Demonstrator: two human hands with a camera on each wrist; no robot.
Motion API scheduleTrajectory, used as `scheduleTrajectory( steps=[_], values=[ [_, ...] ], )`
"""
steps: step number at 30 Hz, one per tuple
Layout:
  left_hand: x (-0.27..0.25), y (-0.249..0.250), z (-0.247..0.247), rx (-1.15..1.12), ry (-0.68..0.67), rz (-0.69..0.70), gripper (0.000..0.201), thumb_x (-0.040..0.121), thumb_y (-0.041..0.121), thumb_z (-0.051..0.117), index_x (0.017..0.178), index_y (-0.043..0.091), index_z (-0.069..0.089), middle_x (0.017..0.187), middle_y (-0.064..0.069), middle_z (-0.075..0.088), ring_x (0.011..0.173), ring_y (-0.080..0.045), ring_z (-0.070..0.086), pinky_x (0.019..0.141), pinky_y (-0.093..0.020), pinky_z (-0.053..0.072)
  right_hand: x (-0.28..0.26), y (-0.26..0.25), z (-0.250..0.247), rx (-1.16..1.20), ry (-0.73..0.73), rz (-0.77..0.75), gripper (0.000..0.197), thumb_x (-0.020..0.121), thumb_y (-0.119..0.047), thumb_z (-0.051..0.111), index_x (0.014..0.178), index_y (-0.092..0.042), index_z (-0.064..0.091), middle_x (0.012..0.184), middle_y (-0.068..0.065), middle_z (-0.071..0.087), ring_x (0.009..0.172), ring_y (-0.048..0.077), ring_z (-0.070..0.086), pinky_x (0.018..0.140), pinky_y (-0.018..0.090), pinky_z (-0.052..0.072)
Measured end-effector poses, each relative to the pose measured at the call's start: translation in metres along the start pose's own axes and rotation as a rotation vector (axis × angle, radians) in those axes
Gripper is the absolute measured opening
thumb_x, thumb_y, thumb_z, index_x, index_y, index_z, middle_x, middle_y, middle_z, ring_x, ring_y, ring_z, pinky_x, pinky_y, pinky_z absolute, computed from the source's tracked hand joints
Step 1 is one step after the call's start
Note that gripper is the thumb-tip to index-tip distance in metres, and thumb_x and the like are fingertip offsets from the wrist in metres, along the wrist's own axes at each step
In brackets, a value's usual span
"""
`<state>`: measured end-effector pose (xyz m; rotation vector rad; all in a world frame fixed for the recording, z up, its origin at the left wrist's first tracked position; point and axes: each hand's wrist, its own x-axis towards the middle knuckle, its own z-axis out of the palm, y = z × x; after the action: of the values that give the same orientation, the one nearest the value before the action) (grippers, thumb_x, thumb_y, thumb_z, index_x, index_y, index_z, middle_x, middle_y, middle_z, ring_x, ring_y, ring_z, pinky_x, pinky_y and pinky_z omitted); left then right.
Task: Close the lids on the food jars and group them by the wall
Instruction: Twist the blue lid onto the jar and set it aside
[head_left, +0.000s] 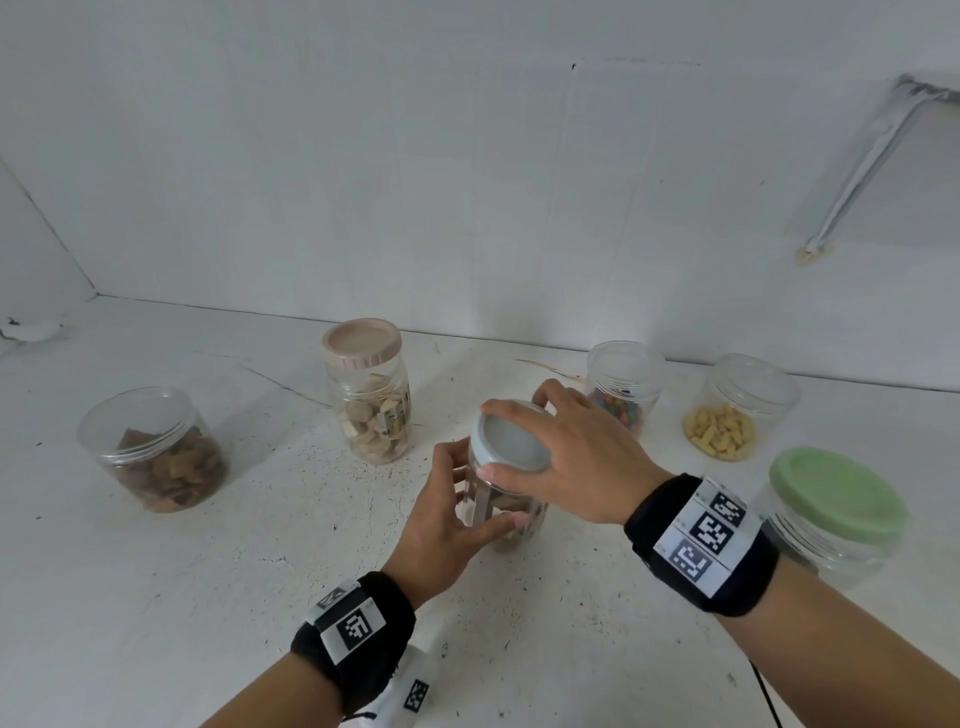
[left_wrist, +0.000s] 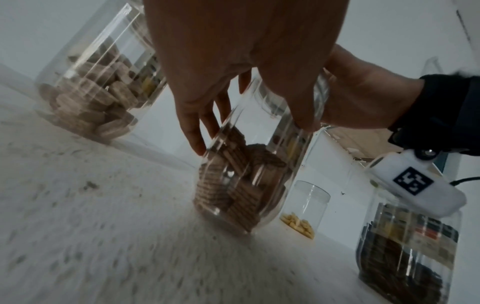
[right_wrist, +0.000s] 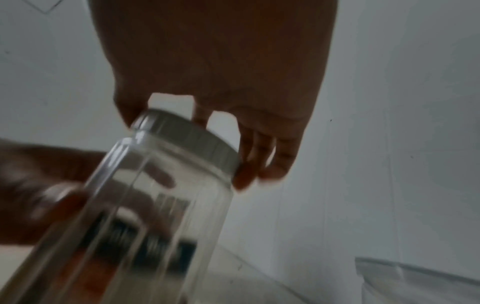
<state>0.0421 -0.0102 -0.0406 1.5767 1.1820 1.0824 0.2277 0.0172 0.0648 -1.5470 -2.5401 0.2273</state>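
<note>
A clear jar of brown wafers (head_left: 506, 512) (left_wrist: 239, 185) (right_wrist: 145, 216) stands mid-counter. My left hand (head_left: 457, 509) (left_wrist: 233, 98) grips its body, thumb in front, fingers behind. My right hand (head_left: 561, 447) (right_wrist: 221, 102) curls over its pale blue lid (head_left: 511, 436) (right_wrist: 189, 135), fingertips round the rim. A pink-lidded jar (head_left: 370, 392) (left_wrist: 96, 86) stands behind to the left. An open jar of brown snacks (head_left: 156, 452) sits far left. Jars of coloured candy (head_left: 623, 384) and yellow snacks (head_left: 732, 410) (left_wrist: 303, 209) stand by the wall at right. A green-lidded jar (head_left: 831, 504) (left_wrist: 405, 246) is near right.
The speckled white counter (head_left: 260, 571) meets a white wall (head_left: 467, 182) behind the jars. A white bracket (head_left: 862, 166) hangs on the wall at upper right. A black cable (head_left: 769, 696) trails at the lower right edge.
</note>
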Motion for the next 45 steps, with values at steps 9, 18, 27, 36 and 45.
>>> scheduleTrajectory(
  steps=[9, 18, 27, 36, 45],
  values=[
    [0.01, 0.012, -0.003, 0.099, -0.082, 0.004, 0.073, 0.071, 0.044, 0.091, 0.122, 0.031, 0.04, 0.131, 0.016, 0.061, 0.122, -0.009, 0.061, 0.103, -0.041, 0.055, 0.015, 0.005, -0.024, 0.257, -0.167, -0.111, 0.055, 0.084, -0.037, 0.079, 0.134, -0.044, 0.058, 0.133, -0.013, 0.053, 0.124, 0.01, 0.047, 0.095, 0.025, 0.035],
    [0.002, 0.009, -0.002, 0.065, -0.038, 0.029, 0.074, 0.075, 0.035, 0.091, 0.129, 0.031, 0.041, 0.13, 0.02, 0.061, 0.12, -0.003, 0.06, 0.104, -0.031, 0.053, 0.011, 0.022, -0.019, 0.44, -0.131, -0.171, 0.063, 0.074, -0.028, 0.091, 0.131, -0.039, 0.067, 0.138, -0.024, 0.055, 0.128, -0.01, 0.046, 0.098, 0.003, 0.032],
    [0.008, 0.007, -0.003, 0.055, -0.018, 0.04, 0.072, 0.073, 0.027, 0.093, 0.123, 0.032, 0.041, 0.12, 0.018, 0.068, 0.114, -0.001, 0.065, 0.093, -0.017, 0.055, 0.014, 0.004, -0.005, 0.004, -0.042, 0.004, 0.072, 0.084, -0.083, 0.047, 0.143, -0.043, 0.043, 0.123, -0.005, 0.055, 0.114, 0.019, 0.051, 0.096, 0.041, 0.049],
    [0.01, 0.011, -0.004, 0.084, -0.062, 0.045, 0.073, 0.073, 0.034, 0.093, 0.125, 0.03, 0.042, 0.127, 0.019, 0.063, 0.118, 0.001, 0.06, 0.095, -0.015, 0.053, 0.013, 0.015, -0.027, 0.275, -0.127, -0.071, 0.059, 0.084, -0.048, 0.077, 0.139, -0.046, 0.057, 0.131, -0.018, 0.054, 0.119, 0.003, 0.05, 0.1, 0.024, 0.04],
    [0.007, 0.009, -0.003, 0.097, -0.063, 0.069, 0.07, 0.072, 0.036, 0.093, 0.118, 0.037, 0.041, 0.126, 0.015, 0.066, 0.119, -0.006, 0.063, 0.099, -0.026, 0.055, 0.012, 0.0, -0.024, -0.064, -0.123, 0.052, 0.079, 0.081, -0.089, 0.04, 0.134, -0.032, 0.052, 0.102, -0.003, 0.065, 0.092, 0.018, 0.059, 0.083, 0.035, 0.048]
  ],
)
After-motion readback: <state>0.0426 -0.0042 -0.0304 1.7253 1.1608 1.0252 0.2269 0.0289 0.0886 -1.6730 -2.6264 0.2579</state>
